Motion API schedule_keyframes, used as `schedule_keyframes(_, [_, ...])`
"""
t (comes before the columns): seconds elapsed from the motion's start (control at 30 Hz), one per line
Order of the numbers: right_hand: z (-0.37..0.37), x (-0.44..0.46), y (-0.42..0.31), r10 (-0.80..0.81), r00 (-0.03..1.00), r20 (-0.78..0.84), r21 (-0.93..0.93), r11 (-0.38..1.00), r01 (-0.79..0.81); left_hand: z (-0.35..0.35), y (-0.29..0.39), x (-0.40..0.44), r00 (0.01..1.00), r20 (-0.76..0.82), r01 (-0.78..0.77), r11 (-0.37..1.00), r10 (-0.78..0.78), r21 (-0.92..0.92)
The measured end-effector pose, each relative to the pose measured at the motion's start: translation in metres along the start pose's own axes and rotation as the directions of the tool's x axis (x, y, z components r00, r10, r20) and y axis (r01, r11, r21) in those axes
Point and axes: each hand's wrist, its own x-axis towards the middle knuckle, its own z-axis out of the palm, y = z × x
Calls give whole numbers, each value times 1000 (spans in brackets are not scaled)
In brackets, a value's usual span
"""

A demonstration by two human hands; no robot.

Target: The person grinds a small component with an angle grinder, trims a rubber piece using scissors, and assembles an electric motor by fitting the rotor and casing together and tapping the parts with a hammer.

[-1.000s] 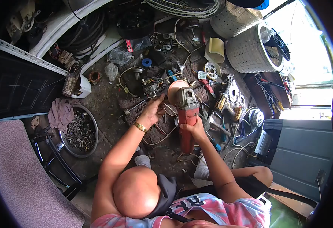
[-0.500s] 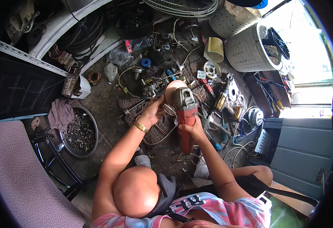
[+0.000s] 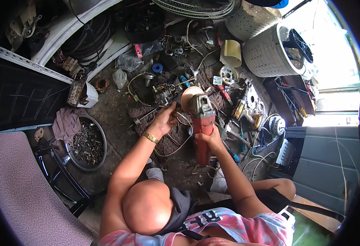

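Note:
My right hand is wrapped round the red body of an angle grinder, its grey head pointing away from me. A round tan disc sits at the head's front left. My left hand, with a gold watch on the wrist, is closed close beside the disc. Its fingertips pinch together near the disc's left edge; what they hold is too small and dark to make out. Just beyond that hand lies a motor-like part with wires. A thin metal shaft rests left of the hand.
A round basin of small metal pieces stands at left, with a cloth over its rim. Tools, cords and a drill crowd the floor at right. Perforated drums stand at the back right. A padded seat fills the lower left.
The grinder and my right hand have shifted slightly to the right. My left hand has moved a touch left and stays closed near the disc.

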Motion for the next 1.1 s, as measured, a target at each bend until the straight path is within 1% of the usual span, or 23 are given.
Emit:
schedule_keyframes(0.07, [1,-1,1,3,1000,4,2,1000,-3,1,0,-1,1000,-20,10,1000,-10,6])
schedule_keyframes(0.13, [4,-4,-6,44,999,-4,26,999,-44,3,1,-2,999,-40,20,1000,-20,10])
schedule_keyframes(0.27, [5,-3,-4,50,999,-5,5,999,-50,3,-1,-1,1000,-22,-11,999,12,30])
schedule_keyframes(0.33, [8,-4,-6,9,1000,-5,10,1000,-9,-1,-3,2,1000,-20,-19,999,20,28])
schedule_keyframes(0.4, [8,-4,-6,7,1000,-3,12,1000,-7,-2,-3,2,1000,13,-20,999,20,26])
schedule_keyframes(0.47, [9,-3,-7,3,1000,4,15,1000,-3,0,-1,0,1000,2,-27,999,27,35])
schedule_keyframes(0.53, [8,-5,-9,58,998,-6,51,997,-58,0,-1,0,999,-7,-31,999,31,43])
schedule_keyframes(0.63, [10,-6,-8,33,999,-17,30,999,-33,1,-2,-1,999,32,-29,998,28,50])
schedule_keyframes(0.7, [9,-5,-6,10,1000,8,1,1000,-10,4,-4,-1,999,-32,-24,999,25,29])
schedule_keyframes(0.77, [9,-4,-4,-13,999,36,-28,1000,14,3,-4,-1,999,-15,-35,999,35,19])
schedule_keyframes(0.8, [10,-4,-3,-9,1000,29,-12,1000,9,2,-3,-2,999,2,-46,999,46,9])
schedule_keyframes(0.87, [9,-4,-4,-6,1000,23,4,1000,5,0,0,-2,999,-14,-48,999,48,10])
schedule_keyframes(0.93, [8,-6,-11,59,998,-14,21,998,-58,-1,1,-3,998,-29,-48,999,48,10])
schedule_keyframes(1.03, [6,-6,-12,62,998,10,49,997,-62,-5,-2,-1,999,-39,-24,1000,24,15])
schedule_keyframes(1.1, [8,-8,-14,54,999,7,51,997,-54,-7,-2,1,999,7,-31,999,31,-36])
